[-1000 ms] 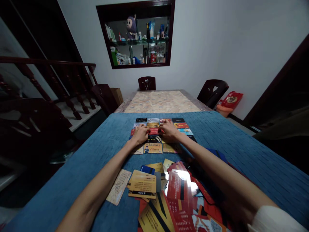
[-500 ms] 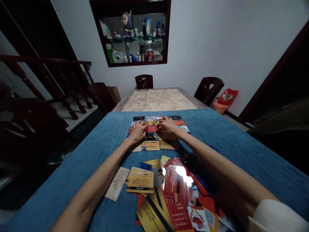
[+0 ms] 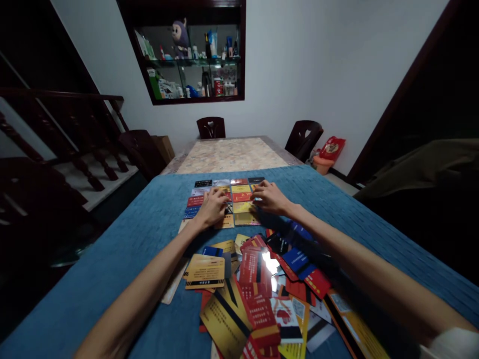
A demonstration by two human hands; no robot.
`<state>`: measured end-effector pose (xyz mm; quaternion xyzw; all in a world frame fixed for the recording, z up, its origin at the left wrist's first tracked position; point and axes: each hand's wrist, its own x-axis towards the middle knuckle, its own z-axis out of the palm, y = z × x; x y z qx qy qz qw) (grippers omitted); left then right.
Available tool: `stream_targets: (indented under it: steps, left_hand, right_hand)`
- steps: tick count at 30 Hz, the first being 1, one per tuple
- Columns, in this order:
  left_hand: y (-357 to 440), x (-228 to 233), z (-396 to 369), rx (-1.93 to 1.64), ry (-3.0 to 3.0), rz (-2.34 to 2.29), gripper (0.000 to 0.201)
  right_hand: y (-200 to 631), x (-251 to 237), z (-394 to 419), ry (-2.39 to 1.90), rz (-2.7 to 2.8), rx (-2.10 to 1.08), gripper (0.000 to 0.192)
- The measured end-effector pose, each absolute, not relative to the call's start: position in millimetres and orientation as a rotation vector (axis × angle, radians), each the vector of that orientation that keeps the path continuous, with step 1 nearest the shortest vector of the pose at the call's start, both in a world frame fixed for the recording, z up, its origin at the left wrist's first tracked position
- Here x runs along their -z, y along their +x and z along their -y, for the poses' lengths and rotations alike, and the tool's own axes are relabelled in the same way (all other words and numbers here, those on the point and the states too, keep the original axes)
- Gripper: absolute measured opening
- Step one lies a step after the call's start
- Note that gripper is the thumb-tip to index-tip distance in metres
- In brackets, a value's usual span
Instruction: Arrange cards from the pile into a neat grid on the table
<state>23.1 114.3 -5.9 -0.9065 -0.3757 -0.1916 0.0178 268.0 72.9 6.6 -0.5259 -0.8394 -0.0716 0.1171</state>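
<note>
Rows of plastic cards (image 3: 239, 197) lie side by side on the blue cloth (image 3: 337, 209) in the middle of the table. My left hand (image 3: 211, 208) rests palm down on the left part of these rows, fingers curled over the cards. My right hand (image 3: 270, 196) lies on the right part of the rows, fingertips touching a card there. Closer to me, a loose heap of cards (image 3: 258, 294) in red, gold, blue and black sprawls between my forearms. A gold card (image 3: 205, 271) lies at the heap's left edge.
Beyond the blue cloth the table continues with a patterned top (image 3: 232, 154). Dark chairs (image 3: 211, 127) stand around it. A wooden stair rail (image 3: 75, 129) is at the left, a wall niche with bottles (image 3: 190, 55) at the back, a red bag (image 3: 331, 148) on the floor at the right.
The view has swung to the right, so the cards and hands sit further left. My right hand has slid to the right side of the rows; my left hand stays on the cards.
</note>
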Motion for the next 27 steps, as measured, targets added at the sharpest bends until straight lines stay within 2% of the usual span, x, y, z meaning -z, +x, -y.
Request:
stream_targets:
  steps: [10, 17, 23, 27]
  left_hand:
    - [57.9, -4.8, -53.5, 0.560, -2.949, 0.948, 0.027]
    - [81.6, -6.1, -15.4, 0.549, -3.066, 0.763, 0.019]
    - [113.2, -6.2, 2.6, 0.464, -3.136, 0.669, 0.016]
    - [129.5, -1.9, 3.7, 0.355, -3.148, 0.691, 0.016]
  right_hand:
    - [310.8, 11.3, -13.5, -1.550, 2.327, 0.194, 0.024]
    - [336.1, 27.6, 16.6, -1.616, 2.267, 0.087, 0.031]
    - [348.4, 31.9, 25.7, -1.692, 2.337, -0.031, 0.060]
    - [347.4, 32.1, 29.2, -1.712, 2.369, -0.130, 0.068]
